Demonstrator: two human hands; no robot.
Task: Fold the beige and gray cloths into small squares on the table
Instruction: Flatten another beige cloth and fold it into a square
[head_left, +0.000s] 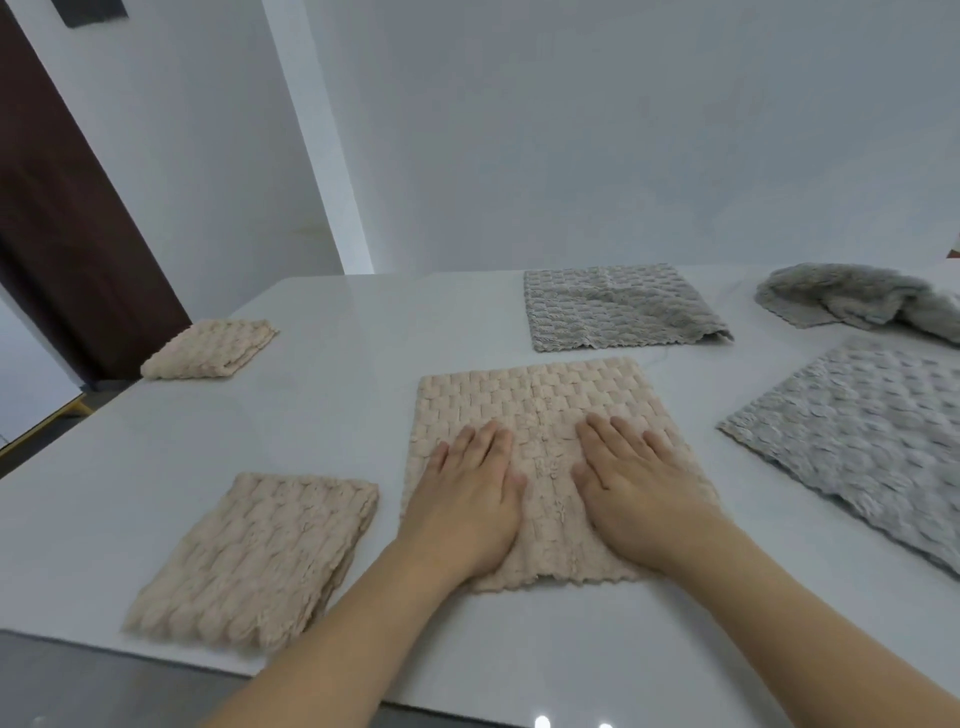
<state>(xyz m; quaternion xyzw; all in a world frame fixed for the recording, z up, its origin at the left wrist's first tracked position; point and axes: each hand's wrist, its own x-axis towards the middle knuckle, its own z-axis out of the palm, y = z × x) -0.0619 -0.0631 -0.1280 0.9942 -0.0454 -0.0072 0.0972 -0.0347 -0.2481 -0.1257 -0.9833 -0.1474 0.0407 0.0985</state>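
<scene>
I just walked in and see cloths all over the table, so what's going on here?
A person is folding cloths. Both hands, left hand and right hand, press flat on a beige cloth in the middle of the white table. Two smaller folded beige cloths lie to the left. A folded gray cloth sits behind, a flat gray cloth lies to the right, and a crumpled gray cloth is at the far right.

Bare forearms, no sleeves/jewelry
</scene>
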